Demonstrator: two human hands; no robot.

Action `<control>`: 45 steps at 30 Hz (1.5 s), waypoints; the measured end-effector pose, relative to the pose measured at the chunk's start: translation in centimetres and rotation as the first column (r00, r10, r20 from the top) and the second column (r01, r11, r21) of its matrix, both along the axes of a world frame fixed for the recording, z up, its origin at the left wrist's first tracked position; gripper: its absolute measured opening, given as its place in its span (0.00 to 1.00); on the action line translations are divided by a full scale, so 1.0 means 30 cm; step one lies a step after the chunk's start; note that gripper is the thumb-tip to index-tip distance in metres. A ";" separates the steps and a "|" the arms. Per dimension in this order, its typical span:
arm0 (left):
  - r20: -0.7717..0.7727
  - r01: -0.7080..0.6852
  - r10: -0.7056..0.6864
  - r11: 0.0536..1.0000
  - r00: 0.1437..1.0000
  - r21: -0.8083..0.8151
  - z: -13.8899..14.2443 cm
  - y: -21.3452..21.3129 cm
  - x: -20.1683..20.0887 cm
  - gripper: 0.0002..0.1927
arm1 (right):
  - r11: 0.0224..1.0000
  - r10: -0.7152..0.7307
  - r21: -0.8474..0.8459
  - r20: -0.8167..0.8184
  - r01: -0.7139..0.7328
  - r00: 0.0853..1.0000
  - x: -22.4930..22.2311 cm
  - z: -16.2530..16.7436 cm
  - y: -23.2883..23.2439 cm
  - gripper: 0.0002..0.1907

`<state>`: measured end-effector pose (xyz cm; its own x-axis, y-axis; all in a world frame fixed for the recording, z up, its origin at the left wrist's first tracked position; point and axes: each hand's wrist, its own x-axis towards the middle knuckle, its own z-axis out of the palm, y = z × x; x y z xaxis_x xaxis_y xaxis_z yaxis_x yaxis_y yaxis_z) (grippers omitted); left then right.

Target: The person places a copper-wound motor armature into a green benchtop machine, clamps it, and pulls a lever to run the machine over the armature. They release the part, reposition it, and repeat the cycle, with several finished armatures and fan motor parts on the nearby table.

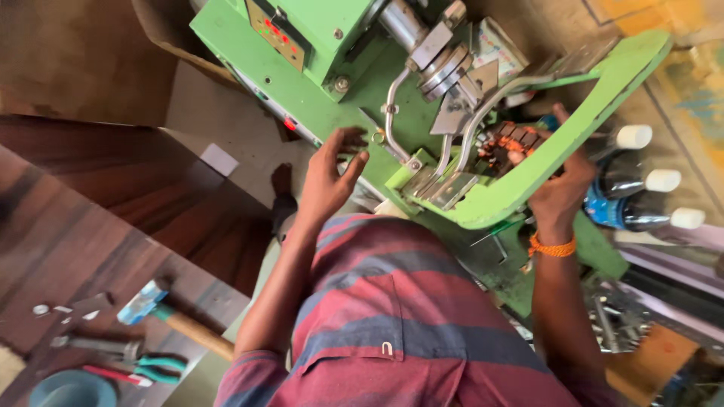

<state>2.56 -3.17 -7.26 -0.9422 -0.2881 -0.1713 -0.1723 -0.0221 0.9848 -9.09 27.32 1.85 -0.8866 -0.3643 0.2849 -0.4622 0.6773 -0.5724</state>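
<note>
Right of centre in the frame, the right hand (559,188) is closed around a copper-wound stator (504,145), which sits just left of the fingers and partly behind the curved green arm (558,143) of the green machine (317,98). Left of centre, the left hand (332,177) hovers with fingers spread apart and holding nothing, close to the bent metal rods (392,105) at the machine's middle. Dark bottles with white caps (641,181) lie at the right edge. At lower left, a hammer (177,320) and green-handled pliers (147,368) rest on a wooden table (90,249).
</note>
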 end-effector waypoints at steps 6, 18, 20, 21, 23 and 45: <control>-0.052 0.228 -0.223 0.962 0.973 0.150 -0.233 0.091 -0.125 0.12 | 0.998 0.033 -0.054 -0.033 -0.035 0.999 0.004 -0.016 -0.016 0.18; -0.405 0.459 -0.288 0.777 0.868 0.431 -0.620 0.581 -0.504 0.30 | 0.980 0.027 -0.198 0.014 -0.023 1.000 -0.013 -0.018 -0.060 0.18; -0.408 0.463 -0.275 0.740 0.871 0.488 -0.639 0.601 -0.497 0.33 | 0.986 0.010 -0.165 0.004 -0.009 1.000 -0.009 -0.020 -0.058 0.17; -0.416 0.475 -0.280 0.726 0.865 0.498 -0.645 0.604 -0.493 0.34 | 0.989 0.001 -0.148 -0.001 -0.001 1.000 -0.007 -0.022 -0.056 0.17; -0.425 0.505 -0.309 0.705 0.851 0.498 -0.652 0.604 -0.488 0.33 | 0.988 0.014 -0.154 -0.010 -0.016 1.000 -0.005 -0.027 -0.053 0.17; -0.354 0.517 -0.378 0.652 0.856 0.554 -0.727 0.608 -0.429 0.15 | 0.994 0.030 -0.102 -0.097 -0.040 0.995 -0.020 -0.037 -0.025 0.19</control>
